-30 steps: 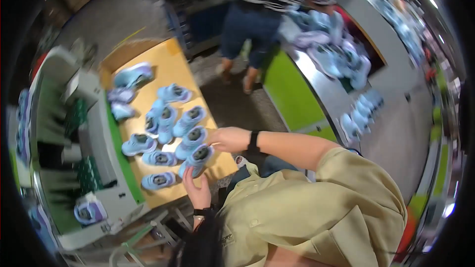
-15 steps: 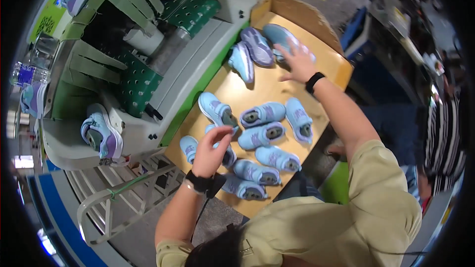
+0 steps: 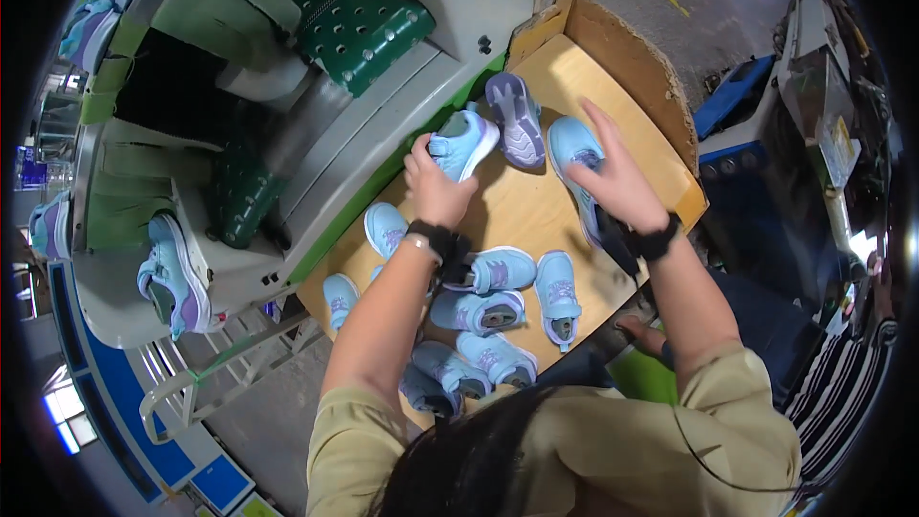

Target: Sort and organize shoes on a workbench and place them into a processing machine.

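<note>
My left hand (image 3: 442, 184) is closed around a light blue sneaker (image 3: 466, 142) at the far left edge of the wooden tabletop. A sneaker with its purple-grey sole up (image 3: 519, 124) lies just right of it. Further right stands another light blue sneaker (image 3: 572, 146). My right hand (image 3: 620, 177) is beside this one, fingers stretched out and thumb over its upper; whether the thumb touches is unclear. Nearer to me lie several light blue sneakers with lilac details, among them one sneaker (image 3: 557, 295) at the right and one (image 3: 496, 270) in the middle.
A grey machine with a green perforated plate (image 3: 369, 38) borders the table (image 3: 512, 206) on the left. Another sneaker (image 3: 174, 273) rests on its ledge. A cardboard edge (image 3: 637, 62) walls the table's far end. A metal rack (image 3: 225, 373) stands lower left.
My left hand has moved from the near sneakers to the far left one and taken hold of it. My right hand has drawn slightly nearer, beside the right-hand sneaker. The view has shifted.
</note>
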A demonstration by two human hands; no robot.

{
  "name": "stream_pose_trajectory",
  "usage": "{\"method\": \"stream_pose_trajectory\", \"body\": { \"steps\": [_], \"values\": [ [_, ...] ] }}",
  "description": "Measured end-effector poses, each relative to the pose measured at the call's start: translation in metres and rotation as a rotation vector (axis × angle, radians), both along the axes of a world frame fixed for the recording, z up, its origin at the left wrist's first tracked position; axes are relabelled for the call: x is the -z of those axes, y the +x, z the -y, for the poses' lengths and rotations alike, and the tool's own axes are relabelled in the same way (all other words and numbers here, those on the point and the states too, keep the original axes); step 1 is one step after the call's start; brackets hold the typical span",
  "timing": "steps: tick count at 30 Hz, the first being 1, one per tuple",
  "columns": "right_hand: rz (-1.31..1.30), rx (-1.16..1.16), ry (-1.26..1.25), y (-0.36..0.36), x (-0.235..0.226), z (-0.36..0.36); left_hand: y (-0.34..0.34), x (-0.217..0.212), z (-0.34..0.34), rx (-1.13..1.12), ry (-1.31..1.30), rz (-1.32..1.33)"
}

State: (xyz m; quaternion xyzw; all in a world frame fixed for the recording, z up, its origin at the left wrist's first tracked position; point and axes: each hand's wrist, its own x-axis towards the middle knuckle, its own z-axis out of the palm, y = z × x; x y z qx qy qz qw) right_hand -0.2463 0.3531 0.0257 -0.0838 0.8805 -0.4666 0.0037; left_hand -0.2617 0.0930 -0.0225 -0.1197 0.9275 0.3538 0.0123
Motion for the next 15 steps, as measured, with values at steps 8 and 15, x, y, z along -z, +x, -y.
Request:
{"method": "stream_pose_trajectory", "body": {
  "steps": [8, 15],
  "values": [
    [0.450, -0.044, 0.096, -0.123, 0.025, 0.079, 0.052, -0.046, 0.074, 0.838, -0.358, 0.014],
    [-0.343, -0.112, -0.264, 0.029, -0.047, 0.108, 0.119, -0.114, 0.080, -0.265, 1.198, 0.247]
  ]
}}
